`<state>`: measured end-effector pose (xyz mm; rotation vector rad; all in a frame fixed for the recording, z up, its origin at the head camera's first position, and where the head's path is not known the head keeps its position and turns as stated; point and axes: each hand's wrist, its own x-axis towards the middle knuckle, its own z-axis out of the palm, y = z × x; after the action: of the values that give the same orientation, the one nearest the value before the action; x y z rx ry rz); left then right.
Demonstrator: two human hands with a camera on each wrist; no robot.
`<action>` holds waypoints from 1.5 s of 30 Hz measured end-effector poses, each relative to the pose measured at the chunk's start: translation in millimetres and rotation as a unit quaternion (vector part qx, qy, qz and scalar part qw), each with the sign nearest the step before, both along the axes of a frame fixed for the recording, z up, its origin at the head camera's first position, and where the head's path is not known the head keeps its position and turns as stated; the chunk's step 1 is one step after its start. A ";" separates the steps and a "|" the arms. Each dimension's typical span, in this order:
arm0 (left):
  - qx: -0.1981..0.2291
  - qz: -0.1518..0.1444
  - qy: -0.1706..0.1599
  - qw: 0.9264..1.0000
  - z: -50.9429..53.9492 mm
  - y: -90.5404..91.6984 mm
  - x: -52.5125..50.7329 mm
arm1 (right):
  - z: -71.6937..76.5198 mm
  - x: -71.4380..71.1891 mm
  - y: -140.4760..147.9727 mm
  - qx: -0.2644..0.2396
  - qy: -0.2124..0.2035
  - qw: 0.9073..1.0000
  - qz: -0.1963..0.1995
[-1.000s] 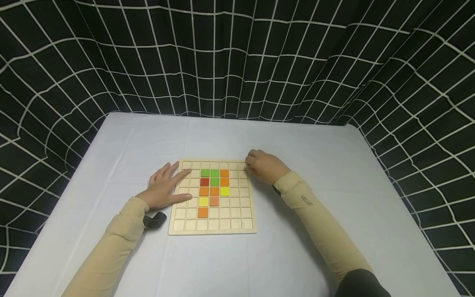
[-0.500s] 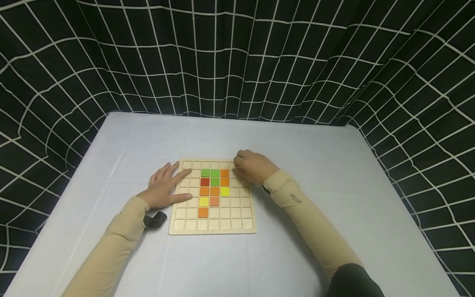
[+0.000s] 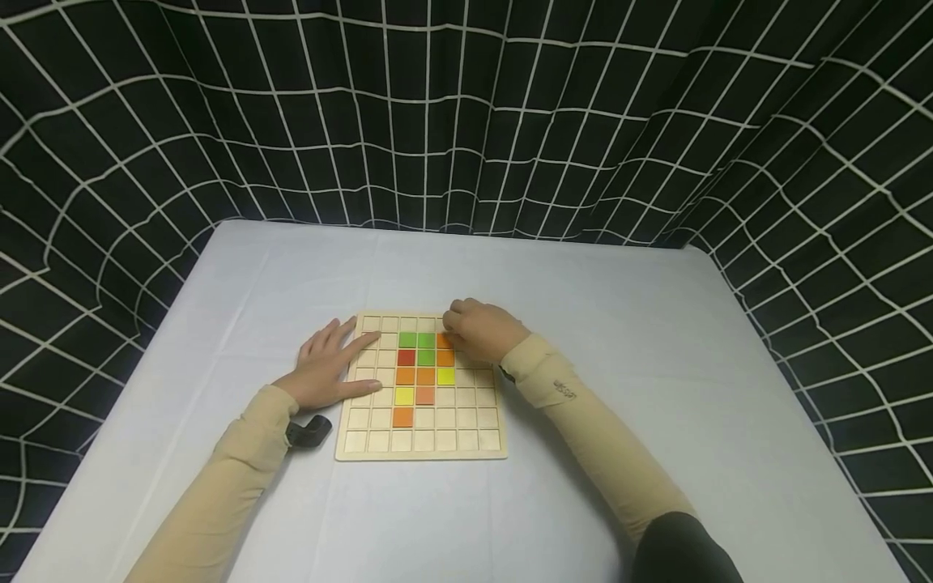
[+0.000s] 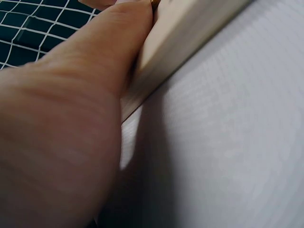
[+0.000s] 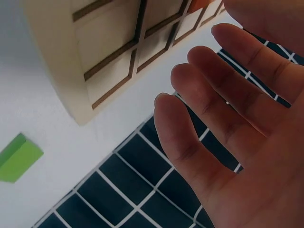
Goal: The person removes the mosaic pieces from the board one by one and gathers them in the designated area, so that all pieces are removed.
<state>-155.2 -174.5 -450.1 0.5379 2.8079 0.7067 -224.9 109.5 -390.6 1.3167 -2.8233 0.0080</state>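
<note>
My left hand (image 3: 321, 374) lies along the left edge of the square wooden grid board (image 3: 466, 441), its thumb and a finger reaching over the left cells. In the left wrist view that hand touches the board's side. Over the far right part of the board, my right hand (image 3: 477, 330) hovers beside the top orange tile (image 3: 443, 341). Its fingers (image 5: 228, 95) are loosely bent in the right wrist view, and nothing shows between them; the thumb's tip is out of frame. Green, red, orange and yellow tiles fill several middle cells.
A green block (image 5: 23, 159) lies on the white table past the board's right side; in the head view the right hand or arm hides it. Dark curtains (image 3: 437, 121) with a white grid stand behind and on both sides of the table (image 3: 583, 283).
My right hand has moved left, from the board's far right edge to beside the top orange tile. The left hand, board and visible tiles stay the same, apart from a slight camera shift.
</note>
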 end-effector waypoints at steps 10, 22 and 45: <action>0.001 -0.002 0.000 1.000 1.5 1.1 0.4 | -7.4 -1.2 -8.2 0.010 -0.005 1.000 0.003; 0.007 0.002 0.006 1.000 1.6 0.9 1.2 | -7.5 1.1 -14.6 0.012 -0.011 1.000 0.006; -0.008 0.003 -0.004 1.000 3.0 1.8 0.4 | -7.9 5.1 -19.1 0.002 -0.004 1.000 -0.007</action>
<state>-154.8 -172.7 -447.1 0.5224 2.8059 0.6863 -219.9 90.4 -398.4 1.3017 -2.8407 0.0075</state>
